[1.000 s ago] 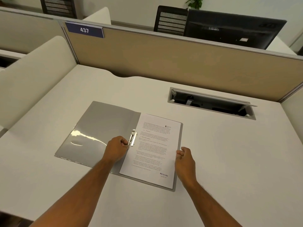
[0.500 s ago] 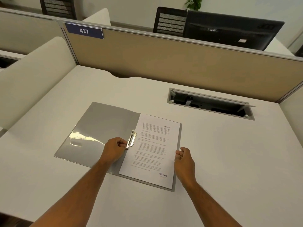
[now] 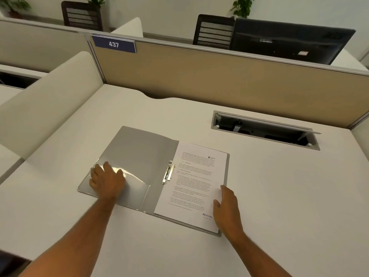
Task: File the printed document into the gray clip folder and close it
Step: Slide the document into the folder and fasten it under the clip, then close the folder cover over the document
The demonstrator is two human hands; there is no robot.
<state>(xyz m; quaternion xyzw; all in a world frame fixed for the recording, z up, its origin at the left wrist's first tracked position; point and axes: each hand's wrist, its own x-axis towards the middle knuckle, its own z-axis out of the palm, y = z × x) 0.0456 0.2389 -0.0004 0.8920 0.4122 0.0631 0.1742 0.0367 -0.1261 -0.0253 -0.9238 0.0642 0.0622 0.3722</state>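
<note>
The gray clip folder lies open on the white desk. The printed document rests on its right half, its left edge under the metal clip, which lies flat by the spine. My left hand lies flat, fingers spread, on the left cover near its outer edge and the clear inner pocket. My right hand rests with loosely open fingers on the document's lower right edge and grips nothing.
An open cable tray is sunk into the desk at the back right. A beige partition with a "437" sign closes the back, and a low white divider the left. A monitor stands behind the partition.
My left hand let go of the clip and moved left onto the folder's left cover, opening flat. My right hand uncurled and slid a little down the document's right edge.
</note>
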